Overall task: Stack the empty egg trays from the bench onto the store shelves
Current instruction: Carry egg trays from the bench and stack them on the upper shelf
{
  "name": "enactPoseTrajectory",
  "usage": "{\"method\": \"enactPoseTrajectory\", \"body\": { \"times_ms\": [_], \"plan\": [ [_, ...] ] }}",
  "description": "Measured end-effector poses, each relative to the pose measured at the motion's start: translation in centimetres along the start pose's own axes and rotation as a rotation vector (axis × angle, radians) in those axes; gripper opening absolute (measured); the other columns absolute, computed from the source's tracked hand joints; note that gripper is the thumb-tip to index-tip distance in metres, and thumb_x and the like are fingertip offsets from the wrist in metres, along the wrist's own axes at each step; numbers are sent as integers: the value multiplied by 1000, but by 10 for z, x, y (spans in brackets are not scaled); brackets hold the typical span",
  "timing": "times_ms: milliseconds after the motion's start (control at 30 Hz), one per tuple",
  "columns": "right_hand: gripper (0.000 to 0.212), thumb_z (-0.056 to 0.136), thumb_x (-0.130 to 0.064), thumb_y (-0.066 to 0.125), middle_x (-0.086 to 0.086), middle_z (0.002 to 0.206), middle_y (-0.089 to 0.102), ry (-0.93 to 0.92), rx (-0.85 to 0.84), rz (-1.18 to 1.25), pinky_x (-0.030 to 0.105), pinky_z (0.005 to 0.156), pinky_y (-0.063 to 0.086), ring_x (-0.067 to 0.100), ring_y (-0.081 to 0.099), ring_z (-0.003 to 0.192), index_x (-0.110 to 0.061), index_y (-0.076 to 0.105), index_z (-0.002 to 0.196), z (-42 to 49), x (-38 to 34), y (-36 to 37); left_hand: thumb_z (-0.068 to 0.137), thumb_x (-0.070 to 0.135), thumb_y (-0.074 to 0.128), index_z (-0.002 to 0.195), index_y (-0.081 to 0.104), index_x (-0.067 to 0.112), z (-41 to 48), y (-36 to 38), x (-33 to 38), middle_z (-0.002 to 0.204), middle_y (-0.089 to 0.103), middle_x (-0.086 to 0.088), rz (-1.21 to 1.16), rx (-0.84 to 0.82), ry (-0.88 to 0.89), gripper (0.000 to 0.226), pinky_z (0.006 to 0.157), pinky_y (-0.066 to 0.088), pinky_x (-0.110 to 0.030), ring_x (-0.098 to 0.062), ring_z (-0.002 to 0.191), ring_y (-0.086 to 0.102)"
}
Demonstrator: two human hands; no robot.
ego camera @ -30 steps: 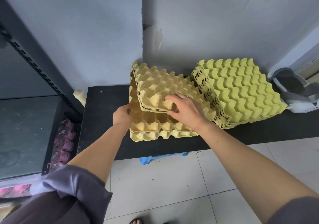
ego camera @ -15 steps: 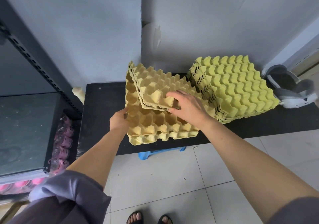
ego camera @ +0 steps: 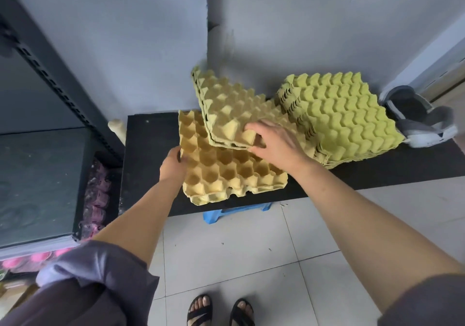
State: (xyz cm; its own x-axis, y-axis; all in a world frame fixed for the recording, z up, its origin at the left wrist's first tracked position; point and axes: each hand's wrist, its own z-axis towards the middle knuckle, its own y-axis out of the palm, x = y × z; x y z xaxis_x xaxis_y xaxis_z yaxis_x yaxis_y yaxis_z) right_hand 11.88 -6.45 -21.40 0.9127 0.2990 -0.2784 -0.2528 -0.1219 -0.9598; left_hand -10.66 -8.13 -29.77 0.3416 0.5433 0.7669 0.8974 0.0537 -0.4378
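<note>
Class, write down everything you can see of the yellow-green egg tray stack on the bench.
The yellow-green egg tray stack is several moulded pulp trays nested together, peaks up in zigzag rows. It rests on the black bench by the wall, right of the tan trays, with a grey shoe beside its right edge.

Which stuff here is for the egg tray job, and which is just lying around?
For the job: raised tan trays in right hand; flat tan trays gripped by left hand; green trays; bench; shelves.
Just lying about: grey shoe; blue stool.
</note>
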Motion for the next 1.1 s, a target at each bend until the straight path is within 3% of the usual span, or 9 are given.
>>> {"method": "enactPoseTrajectory", "body": {
  "times_ms": [133, 267, 367, 467, 533, 667, 767, 900, 1100],
  "plan": [
    [47, 89, -21, 63, 2, 145, 43, -38, -70, -39, 28, 76, 53, 20, 62, 105, -31, 48, 133, -8, -13, 12, 100, 46, 25, 127, 53, 14, -5, -11, 25, 120, 58, -5, -224, -20, 39, 50, 96, 39, -35, -26, 115, 52],
    [45, 86, -19, 67, -2, 123, 57, -125, -49, -115, 15, 59, 48, 8, 57, 84, -27, 53, 128, -11, -23, 9, 94, 56, 39, 114, 61, 17, -13, -21, 55, 102, 66, -6, -462, -219, -18, 49, 87, 52, -42, -24, 90, 63],
    [45, 85, -21, 68, -5, 114, 60, -156, -16, -203, 25, 66, 48, 15, 61, 87, -27, 55, 127, -11, -32, -11, 89, 33, 63, 119, 58, 10, -26, -28, 75, 100, 66, -10, -483, -273, -85, 39, 84, 54, -46, -26, 84, 64],
    [45, 87, -23, 65, -3, 121, 59, -178, -10, -276, 36, 79, 51, 21, 59, 102, -26, 51, 130, -15, -42, -41, 86, 7, 64, 120, 56, 4, -41, -40, 99, 103, 67, -14, -533, -312, -156, 35, 80, 55, -48, -29, 85, 66],
    [48, 89, -25, 63, -3, 125, 56, -158, -13, -277, 36, 84, 51, 20, 57, 106, -27, 46, 134, -17, -49, -62, 85, -3, 59, 121, 55, 0, -51, -51, 119, 102, 67, -15, -552, -310, -155, 36, 81, 55, -48, -30, 85, 66],
    [65, 89, -36, 62, 0, 135, 50, -108, -98, -148, 24, 89, 44, 18, 55, 112, -29, 28, 145, -24, -67, -117, 89, -8, 49, 123, 53, 4, -74, -77, 159, 102, 66, -13, -609, -315, -120, 36, 54, 58, -33, -25, 80, 65],
    [61, 93, -48, 51, -1, 142, 44, -60, -57, -7, 19, 85, 37, 15, 50, 120, -28, 28, 146, -34, -73, -158, 89, 2, 59, 131, 47, 9, -93, -96, 179, 111, 65, -12, -634, -328, -72, 43, 71, 57, -40, -25, 85, 66],
    [48, 99, -46, 36, -2, 143, 41, 100, 174, -36, 31, 88, 47, 17, 47, 122, -26, 35, 143, -44, -76, -197, 89, 11, 63, 130, 48, 9, -131, -123, 206, 103, 67, -9, -654, -329, 26, 44, 79, 55, -45, -25, 86, 66],
    [48, 96, -46, 41, 7, 140, 38, 338, 310, -81, 43, 92, 48, 31, 46, 122, -22, 42, 138, -87, -75, -247, 89, 21, 63, 131, 48, 10, -197, -169, 224, 112, 66, -13, -615, -263, 168, 46, 87, 52, -52, -31, 98, 65]
  ]
}}
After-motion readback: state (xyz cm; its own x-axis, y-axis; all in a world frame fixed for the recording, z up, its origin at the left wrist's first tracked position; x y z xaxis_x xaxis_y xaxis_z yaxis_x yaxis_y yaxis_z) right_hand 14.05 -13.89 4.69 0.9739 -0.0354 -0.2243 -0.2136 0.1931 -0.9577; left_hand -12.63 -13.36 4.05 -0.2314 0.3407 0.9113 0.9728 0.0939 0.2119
